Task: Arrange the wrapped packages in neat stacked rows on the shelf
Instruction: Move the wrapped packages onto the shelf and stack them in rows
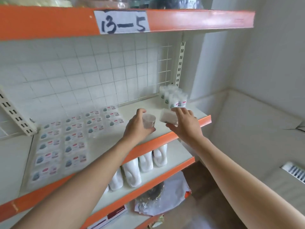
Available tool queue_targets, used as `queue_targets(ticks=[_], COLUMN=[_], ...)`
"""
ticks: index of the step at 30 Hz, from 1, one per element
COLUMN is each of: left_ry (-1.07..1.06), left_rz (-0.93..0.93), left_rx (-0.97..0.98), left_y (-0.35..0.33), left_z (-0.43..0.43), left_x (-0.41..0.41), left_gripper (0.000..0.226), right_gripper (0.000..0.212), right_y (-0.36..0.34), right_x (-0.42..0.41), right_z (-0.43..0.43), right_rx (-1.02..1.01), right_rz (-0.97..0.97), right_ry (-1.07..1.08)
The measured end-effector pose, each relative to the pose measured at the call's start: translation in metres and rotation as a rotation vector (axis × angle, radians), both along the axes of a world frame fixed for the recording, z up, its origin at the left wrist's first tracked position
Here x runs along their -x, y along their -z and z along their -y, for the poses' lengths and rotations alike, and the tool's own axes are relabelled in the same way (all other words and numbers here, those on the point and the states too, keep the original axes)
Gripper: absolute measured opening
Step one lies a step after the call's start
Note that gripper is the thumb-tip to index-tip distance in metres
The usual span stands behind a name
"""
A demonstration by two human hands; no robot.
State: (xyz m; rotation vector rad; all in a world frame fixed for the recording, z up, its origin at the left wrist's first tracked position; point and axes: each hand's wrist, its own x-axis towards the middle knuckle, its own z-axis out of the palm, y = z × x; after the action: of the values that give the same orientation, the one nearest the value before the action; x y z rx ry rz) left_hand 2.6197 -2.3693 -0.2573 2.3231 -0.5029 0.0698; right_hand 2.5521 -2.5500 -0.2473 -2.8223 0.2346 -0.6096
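A single wide-angle camera sits on the person's head, looking forward and down at the shelf (204, 120) from close by. The left grip (137, 128) and right grip (184, 124) fall mid-picture; the upper shelf edge (198, 20) runs above them.

Your shelf (107, 139): smooth matt white | orange front lip (204, 120): glossy paint | packages (74, 138): clear shiny plastic film | label (123, 22): matt paper | back grid (99, 71): white-coated wire

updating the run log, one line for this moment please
left hand: grips clear package | right hand: grips white package | both over shelf
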Motion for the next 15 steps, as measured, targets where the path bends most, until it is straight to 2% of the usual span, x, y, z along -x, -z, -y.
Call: queue_targets(ticks=[6,15], left_ry=[-0.014,-0.061], left_rz=[0.02,0.012], left_rx=[-0.051,-0.051], left_y=[0.01,0.021], left_z=[0.043,0.084], left_x=[-0.031,-0.089], left_gripper=[0.064,0.069], right_gripper=[0.061,0.057], right_y=[0.003,0.003], right_x=[-0.014,-0.059], right_z=[0.04,0.073], right_rx=[-0.012,0.0], right_rz=[-0.023,-0.057], right_ry=[0.038,0.067])
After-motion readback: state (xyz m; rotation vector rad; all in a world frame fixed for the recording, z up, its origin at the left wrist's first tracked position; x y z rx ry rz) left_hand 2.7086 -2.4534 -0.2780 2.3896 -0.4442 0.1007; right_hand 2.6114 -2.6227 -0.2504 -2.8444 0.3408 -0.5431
